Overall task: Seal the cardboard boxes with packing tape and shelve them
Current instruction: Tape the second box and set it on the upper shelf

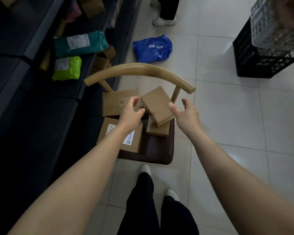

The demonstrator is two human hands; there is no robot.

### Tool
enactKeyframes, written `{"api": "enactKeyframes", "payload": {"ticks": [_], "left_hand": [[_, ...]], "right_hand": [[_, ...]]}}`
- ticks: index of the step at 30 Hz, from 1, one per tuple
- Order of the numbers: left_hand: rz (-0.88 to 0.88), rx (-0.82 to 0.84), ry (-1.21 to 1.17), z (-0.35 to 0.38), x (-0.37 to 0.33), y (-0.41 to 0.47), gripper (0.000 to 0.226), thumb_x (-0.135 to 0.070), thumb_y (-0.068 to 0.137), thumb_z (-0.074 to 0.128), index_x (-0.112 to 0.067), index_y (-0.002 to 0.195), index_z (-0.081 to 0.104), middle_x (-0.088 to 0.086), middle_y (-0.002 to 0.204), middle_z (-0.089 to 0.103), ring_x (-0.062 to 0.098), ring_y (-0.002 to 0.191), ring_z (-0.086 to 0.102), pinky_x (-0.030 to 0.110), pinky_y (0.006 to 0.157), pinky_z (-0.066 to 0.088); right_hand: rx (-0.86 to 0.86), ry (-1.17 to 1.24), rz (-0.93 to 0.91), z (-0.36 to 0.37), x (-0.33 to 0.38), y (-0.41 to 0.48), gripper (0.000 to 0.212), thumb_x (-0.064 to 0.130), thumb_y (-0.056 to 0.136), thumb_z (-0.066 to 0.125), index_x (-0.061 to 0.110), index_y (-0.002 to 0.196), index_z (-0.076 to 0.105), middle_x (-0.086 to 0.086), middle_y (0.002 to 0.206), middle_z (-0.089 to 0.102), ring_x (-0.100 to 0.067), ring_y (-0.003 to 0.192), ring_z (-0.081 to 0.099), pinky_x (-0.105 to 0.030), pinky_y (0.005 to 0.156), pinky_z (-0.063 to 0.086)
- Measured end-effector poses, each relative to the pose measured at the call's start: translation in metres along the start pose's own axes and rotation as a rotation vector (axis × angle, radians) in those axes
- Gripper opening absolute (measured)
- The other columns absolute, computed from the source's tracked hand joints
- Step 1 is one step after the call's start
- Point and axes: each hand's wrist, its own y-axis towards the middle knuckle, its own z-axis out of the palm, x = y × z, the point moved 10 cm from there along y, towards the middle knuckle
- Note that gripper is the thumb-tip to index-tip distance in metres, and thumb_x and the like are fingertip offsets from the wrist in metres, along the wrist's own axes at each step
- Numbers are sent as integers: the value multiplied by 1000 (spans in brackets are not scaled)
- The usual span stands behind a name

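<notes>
- Dark shelving [41, 99] runs left of the wooden chair [143, 68].
- The chair's seat carries several cardboard boxes [157, 104], the top one tilted.
- A blue bag [152, 48] lies behind the chair.
- The left hand [131, 110] hovers over the seat's boxes, fingers loosely spread, holding nothing.
- The right hand [187, 114], spread wide beside the tilted box, grips nothing.

On the chair [159, 150], a tilted box [157, 102] rested atop a lower box [158, 130] at the right, a flat box [116, 102] lay far left, and a labelled box [133, 146] near left. Shelves [39, 34] with parcels [80, 43] stood left. Beyond the chair lay a bag [152, 48]; a crate [255, 61] stood far right.
</notes>
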Motion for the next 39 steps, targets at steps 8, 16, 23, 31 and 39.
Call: {"api": "enactKeyframes", "payload": {"ticks": [8,16,23,31,39], "left_hand": [[-242,118,-117,65,86,27,54,-32,90,63,-9,134,43,4,129,52,12,111,49,23,89,37],[-418,187,-336,103,121,39,51,-27,101,43,-4,145,30,13,136,50,25,123,50,41,106,39],[-637,405,-588,133,131,17,65,-55,94,42,-6,137,38,11,111,55,28,100,62,40,86,53],[-771,391,-954,145,116,16,59,-46,92,52,-26,143,30,12,140,40,42,96,66,48,77,57],[-709,136,-952,117,131,21,66,-41,91,57,-19,147,30,4,146,37,34,129,42,44,81,57]], "right_hand": [[42,-113,24,45,-34,55,77,47,88,62,14,149,27,-5,152,34,-24,137,35,-39,107,35],[84,-432,-125,77,-38,87,73,52,89,56,15,146,31,-6,149,35,-26,139,27,-50,112,28],[138,-601,-195,105,-24,99,89,61,85,54,19,152,14,-5,160,10,-28,147,6,-53,117,8],[197,-760,-61,127,-27,107,122,60,67,74,37,148,-14,-8,155,4,-40,139,9,-63,104,26],[276,-631,93,131,-61,96,107,84,66,51,46,147,-8,-10,157,-5,-43,141,8,-60,109,24]]}}
